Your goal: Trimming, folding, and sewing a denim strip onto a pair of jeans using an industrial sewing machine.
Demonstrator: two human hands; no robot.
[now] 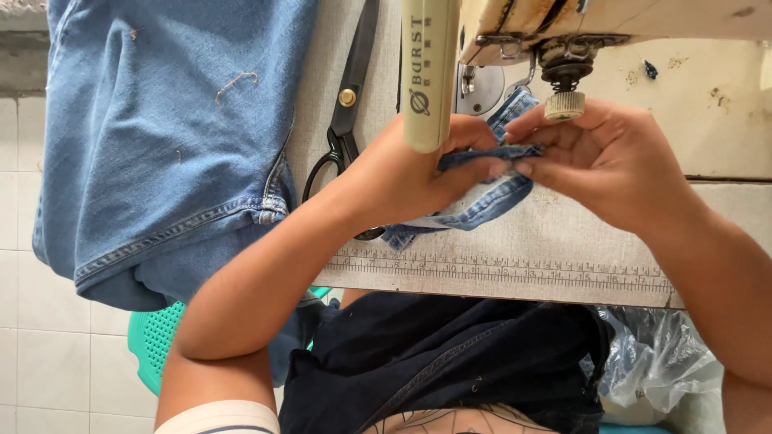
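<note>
Below the sewing machine (563, 48) both hands — left (402, 173), right (603, 157) — pinch a soft, limp denim strip (482, 153), best held at its folded edge.

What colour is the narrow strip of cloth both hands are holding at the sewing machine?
Blue denim strip with lighter stitching along its edges, seen in the head view.

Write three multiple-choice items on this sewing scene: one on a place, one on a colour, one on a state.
1. Where do the scissors lie?
A. left of the left hand
B. on the floor
C. in the right hand

2. What colour is the denim strip?
A. red
B. blue
C. white

3. How is the strip held?
A. lying loose
B. by one hand
C. pinched by both hands

Answers: 1 A, they rest on the sewing table beside the jeans; 2 B, it matches the jeans; 3 C, fingers of both hands meet on it.
</note>
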